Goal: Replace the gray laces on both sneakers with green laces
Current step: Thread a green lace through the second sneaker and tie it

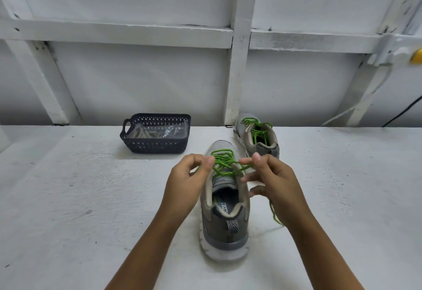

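A grey sneaker (pixel 225 216) stands on the white table with its heel toward me, threaded with a green lace (pixel 225 160). My left hand (pixel 188 181) pinches one lace end at the shoe's left side. My right hand (pixel 271 179) pinches the other end at the right side, and a loose green tail (pixel 275 214) hangs below that wrist. A second grey sneaker (pixel 258 137) with a green lace (pixel 258 129) stands behind, against the wall.
A dark plastic basket (pixel 127 140) sits at the back left of the white table (pixel 80 198); pale laces and clear wrapping lie inside it. A white framed wall (pixel 238 61) rises behind the table. Cables run down at the far right.
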The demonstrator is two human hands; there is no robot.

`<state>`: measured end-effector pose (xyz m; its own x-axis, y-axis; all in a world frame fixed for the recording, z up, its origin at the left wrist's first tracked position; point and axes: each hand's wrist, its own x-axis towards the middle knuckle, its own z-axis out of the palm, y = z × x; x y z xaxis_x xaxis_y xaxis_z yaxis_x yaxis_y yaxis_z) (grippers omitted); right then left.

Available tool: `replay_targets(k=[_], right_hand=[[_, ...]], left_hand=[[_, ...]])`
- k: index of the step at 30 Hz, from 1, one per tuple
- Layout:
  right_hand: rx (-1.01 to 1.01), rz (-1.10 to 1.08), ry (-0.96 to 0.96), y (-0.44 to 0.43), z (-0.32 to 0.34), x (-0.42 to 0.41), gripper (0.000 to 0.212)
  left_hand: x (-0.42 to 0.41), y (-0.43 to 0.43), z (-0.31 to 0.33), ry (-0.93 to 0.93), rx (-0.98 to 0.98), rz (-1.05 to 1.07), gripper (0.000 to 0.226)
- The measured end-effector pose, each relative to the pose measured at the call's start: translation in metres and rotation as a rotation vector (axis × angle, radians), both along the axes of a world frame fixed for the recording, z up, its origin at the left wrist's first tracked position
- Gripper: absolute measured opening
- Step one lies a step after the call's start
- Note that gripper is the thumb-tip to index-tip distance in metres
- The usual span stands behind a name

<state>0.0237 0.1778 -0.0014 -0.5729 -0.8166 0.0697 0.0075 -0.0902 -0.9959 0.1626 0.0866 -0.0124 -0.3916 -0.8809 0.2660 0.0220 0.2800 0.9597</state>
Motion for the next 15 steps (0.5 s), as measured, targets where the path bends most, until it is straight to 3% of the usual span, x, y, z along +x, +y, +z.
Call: replay_targets(k=[3,5,10,15], right_hand=[[-0.062,0.025,-0.108,-0.007,0.002,0.007,0.025],[-0.052,0.019,-0.077,-0.01,0.0,0.01,0.022],[-0.025,0.007,0.057,-0.015,-0.004,0.012,0.014],[0.015,0.001,0.179,-0.018,-0.007,0.011,0.025]], left_hand=[[-0.011,0.005,0.004,0.162,0.095,-0.1,0.024],[-0.016,0.007,0.004,0.194,0.099,-0.127,0.023],[-0.02,0.003,-0.002,0.109,0.058,-0.209,0.015],[-0.02,0.003,-0.004,0.0,-0.006,-0.232,0.02]])
